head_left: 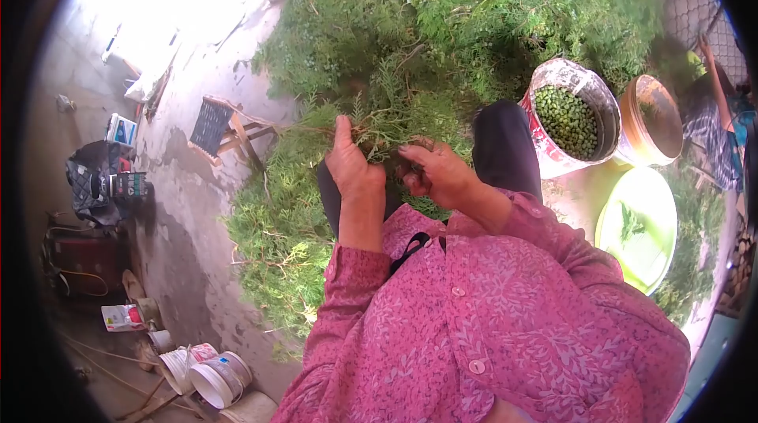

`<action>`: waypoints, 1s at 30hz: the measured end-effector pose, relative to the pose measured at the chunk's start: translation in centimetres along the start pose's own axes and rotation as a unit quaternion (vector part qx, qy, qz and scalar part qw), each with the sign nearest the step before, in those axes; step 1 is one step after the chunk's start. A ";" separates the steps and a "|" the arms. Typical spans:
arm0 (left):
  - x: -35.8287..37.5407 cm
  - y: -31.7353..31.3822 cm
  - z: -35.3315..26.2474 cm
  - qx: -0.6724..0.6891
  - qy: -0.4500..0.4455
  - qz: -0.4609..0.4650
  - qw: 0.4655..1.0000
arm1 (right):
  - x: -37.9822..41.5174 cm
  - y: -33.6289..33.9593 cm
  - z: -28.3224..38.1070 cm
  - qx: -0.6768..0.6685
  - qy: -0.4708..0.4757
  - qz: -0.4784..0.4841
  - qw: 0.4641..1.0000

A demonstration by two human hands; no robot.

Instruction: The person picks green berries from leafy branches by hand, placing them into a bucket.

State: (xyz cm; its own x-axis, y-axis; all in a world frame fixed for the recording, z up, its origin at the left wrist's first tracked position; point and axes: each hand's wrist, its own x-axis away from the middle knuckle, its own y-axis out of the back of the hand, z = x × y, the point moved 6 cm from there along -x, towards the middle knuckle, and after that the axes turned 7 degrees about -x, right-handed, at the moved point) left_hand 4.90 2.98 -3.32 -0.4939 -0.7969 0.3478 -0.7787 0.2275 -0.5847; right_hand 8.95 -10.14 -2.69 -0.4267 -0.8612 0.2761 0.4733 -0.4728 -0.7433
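Observation:
A leafy green sprig (377,127) is between my two hands, above my lap. My left hand (353,162) is closed round its stem, thumb pointing up, with a thin twig running out to the left. Just to the right, my right hand (434,172) has its fingers curled in at the sprig's edge; what its fingertips pinch is too small to make out. Behind both hands rises a large heap of cut green branches (474,4), which also spreads down on the left. A bucket (545,139) holding small green cones or berries stands right of my knee.
Beside the bucket is a tan tub (632,135), with a bright green basin (663,257) below it. A small folding stool (209,131) stands left. White buckets (213,383) lie lower left. Another person's arm (714,79) shows at the far right.

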 end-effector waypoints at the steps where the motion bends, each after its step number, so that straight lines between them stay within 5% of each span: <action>1: 0.2 -0.2 -0.2 -0.001 -0.016 0.002 1.000 | 0.0 0.2 -0.2 -0.027 -0.023 -0.003 0.999; 22: 1.5 0.0 -4.5 -0.141 -0.123 -0.003 0.982 | 1.9 -0.2 -1.5 -0.015 -0.233 0.106 0.967; 26: 3.5 -1.3 -11.7 -0.175 -0.252 -0.002 0.952 | 2.7 1.4 -1.6 0.046 -0.228 0.084 0.969; 27: 2.5 0.2 -13.5 -0.162 -0.290 -0.011 0.943 | 2.7 1.8 0.2 -0.006 -0.197 0.051 0.979; 30: 2.4 4.8 -18.9 -0.185 -0.352 -0.128 0.908 | 2.7 7.4 9.4 0.050 0.137 -0.150 0.978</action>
State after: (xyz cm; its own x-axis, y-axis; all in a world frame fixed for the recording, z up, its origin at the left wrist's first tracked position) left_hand -7.39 12.71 8.54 -0.0097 -0.9810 -0.1936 -0.9745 0.0527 -0.2181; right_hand 18.49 -17.75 -1.73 -0.7417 -0.6050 0.2896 0.3624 -0.7248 -0.5859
